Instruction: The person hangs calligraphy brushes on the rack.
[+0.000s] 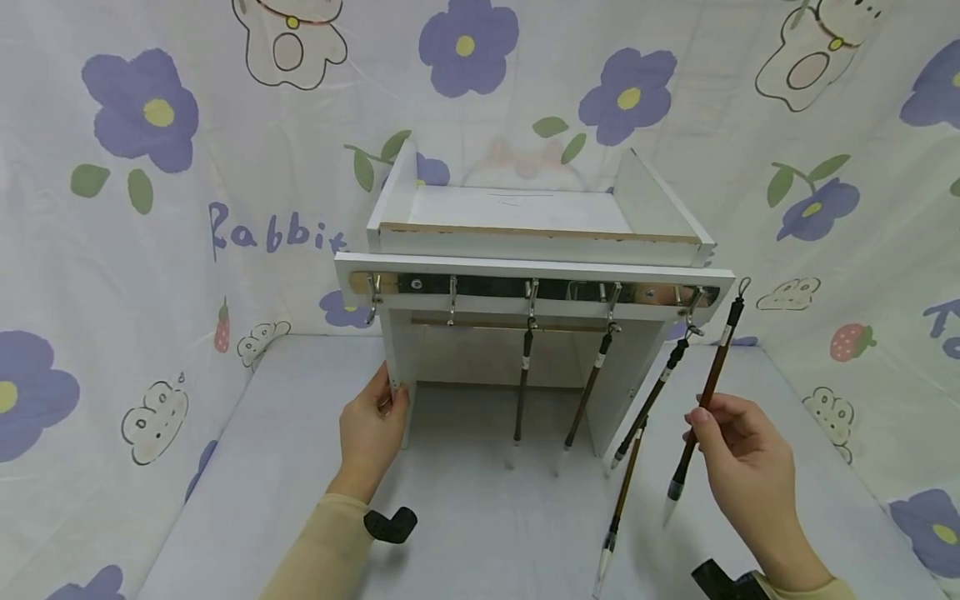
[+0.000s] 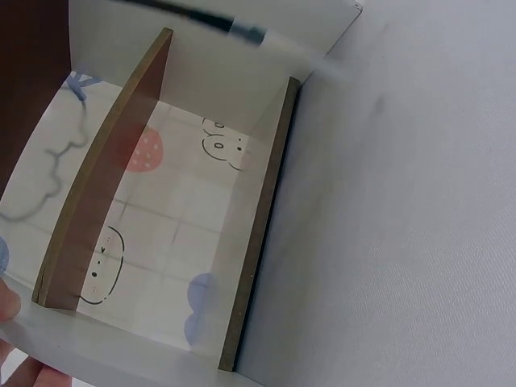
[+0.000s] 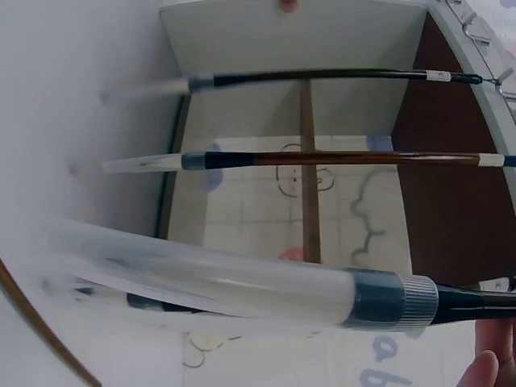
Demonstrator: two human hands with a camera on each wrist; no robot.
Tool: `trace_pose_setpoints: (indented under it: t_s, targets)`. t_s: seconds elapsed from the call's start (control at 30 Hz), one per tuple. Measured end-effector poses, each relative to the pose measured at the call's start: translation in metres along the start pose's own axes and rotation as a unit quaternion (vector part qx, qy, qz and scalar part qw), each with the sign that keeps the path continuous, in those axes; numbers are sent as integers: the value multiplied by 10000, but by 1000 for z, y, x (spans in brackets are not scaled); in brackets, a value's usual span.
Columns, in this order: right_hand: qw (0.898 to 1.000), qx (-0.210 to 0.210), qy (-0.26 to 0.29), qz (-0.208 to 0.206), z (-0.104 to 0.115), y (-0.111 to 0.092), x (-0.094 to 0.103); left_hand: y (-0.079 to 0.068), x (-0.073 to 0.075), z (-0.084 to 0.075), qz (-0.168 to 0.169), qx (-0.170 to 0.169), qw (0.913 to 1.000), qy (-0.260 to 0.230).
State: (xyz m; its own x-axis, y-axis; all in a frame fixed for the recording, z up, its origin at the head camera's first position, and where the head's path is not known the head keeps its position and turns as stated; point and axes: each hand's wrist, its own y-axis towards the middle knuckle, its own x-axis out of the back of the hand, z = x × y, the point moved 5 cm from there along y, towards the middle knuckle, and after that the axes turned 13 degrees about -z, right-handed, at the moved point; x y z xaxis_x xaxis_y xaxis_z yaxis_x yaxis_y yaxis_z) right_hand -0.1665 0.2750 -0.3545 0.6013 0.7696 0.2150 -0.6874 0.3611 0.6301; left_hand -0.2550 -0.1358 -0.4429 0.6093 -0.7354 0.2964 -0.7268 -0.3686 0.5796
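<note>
My right hand (image 1: 750, 467) pinches a brown-handled calligraphy brush (image 1: 716, 367) between thumb and fingers. Its loop points up, right of the rail's end, and its clear-capped tip (image 3: 242, 278) looms large in the right wrist view. Three other brushes hang by loops from hooks on the metal rail (image 1: 480, 286): one dark brush (image 1: 523, 375) near the middle, a brown brush (image 1: 589, 390) and another brush (image 1: 652, 400) at the right end. My left hand (image 1: 372, 429) grips the left side panel of the white shelf (image 1: 397, 350); its fingertips (image 2: 8, 302) show at the left wrist view's edge.
One more capped brush (image 1: 624, 492) lies on the white table (image 1: 495, 533), in front of the shelf's right side. Two hooks at the rail's left hold nothing. A crossbar (image 2: 105, 177) spans the shelf's inside. Patterned cloth (image 1: 150, 275) stands behind.
</note>
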Motion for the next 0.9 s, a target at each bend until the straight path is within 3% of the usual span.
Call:
trace_pose_setpoints:
  t_s: [0.2, 0.37, 0.53, 0.9]
  targets:
    - [9994, 170, 304, 42, 11, -3, -1, 0, 0, 2, 16, 29, 10000, 25]
    - [9940, 837, 674, 179, 41, -7, -7, 0, 0, 3, -13, 33, 10000, -9]
    - [9883, 1144, 907, 437, 59, -13, -16, 0, 0, 4, -25, 27, 10000, -50]
    - [9783, 1594, 928, 941, 68, -22, -39, 0, -1, 4, 4, 39, 9999, -101]
